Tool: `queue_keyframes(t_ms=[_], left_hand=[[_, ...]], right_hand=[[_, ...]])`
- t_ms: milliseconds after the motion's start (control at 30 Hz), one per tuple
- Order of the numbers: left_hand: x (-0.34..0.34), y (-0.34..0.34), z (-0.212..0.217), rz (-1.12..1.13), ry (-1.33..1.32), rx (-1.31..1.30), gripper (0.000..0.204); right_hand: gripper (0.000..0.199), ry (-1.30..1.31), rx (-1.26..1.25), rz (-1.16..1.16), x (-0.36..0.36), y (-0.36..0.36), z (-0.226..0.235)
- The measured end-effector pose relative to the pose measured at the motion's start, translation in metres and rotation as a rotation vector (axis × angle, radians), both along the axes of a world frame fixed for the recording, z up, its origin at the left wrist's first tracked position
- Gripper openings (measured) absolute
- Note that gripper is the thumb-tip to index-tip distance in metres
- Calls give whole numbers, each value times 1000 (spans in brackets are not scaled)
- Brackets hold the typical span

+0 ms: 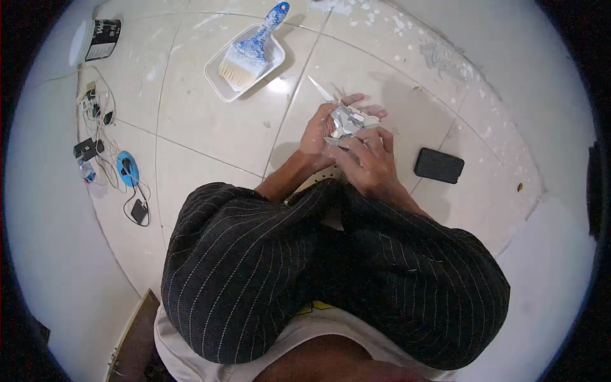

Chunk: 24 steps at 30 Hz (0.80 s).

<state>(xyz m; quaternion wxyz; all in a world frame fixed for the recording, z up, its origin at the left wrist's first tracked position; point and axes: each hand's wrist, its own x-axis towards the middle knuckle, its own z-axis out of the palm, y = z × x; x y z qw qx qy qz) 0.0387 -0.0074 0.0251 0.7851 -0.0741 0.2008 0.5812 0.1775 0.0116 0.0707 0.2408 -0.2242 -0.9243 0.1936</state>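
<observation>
Over the floor in front of my knees, my left hand (316, 132) is cupped under a loose handful of white and grey broken flakes (349, 122), which look like paint or plaster chips. Its fingertips show beyond the pile. A thin pointed white sliver (320, 88) sticks out past the thumb side; I cannot tell whether it is one of the flakes. My right hand (371, 159) has its fingers bent on the near right side of the same flakes, touching them. The palms are mostly hidden.
A white tray (215, 81) with a blue-handled wide brush (254, 54) lies ahead to the left. A black phone (439, 165) is on the tiles at right. Tangled cables (105, 137), a blue disc (128, 169) and a tipped bucket (102, 39) line the left wall. White spatters mark the floor.
</observation>
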Motion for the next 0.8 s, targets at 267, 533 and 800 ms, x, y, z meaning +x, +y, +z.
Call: queue_keyframes(t_ms=[267,533,800], left_hand=[[-2,-4,0,-3,3,7,58],[-2,0,3,-46,-13,22,56],[1,-2,0,12,-64,-44,60]], right_hand=[[25,-28,-57,16,3,-5,-5],[27,156,-129,-200,12,8,-5],[17,248,-169,-889,81,92,-36]])
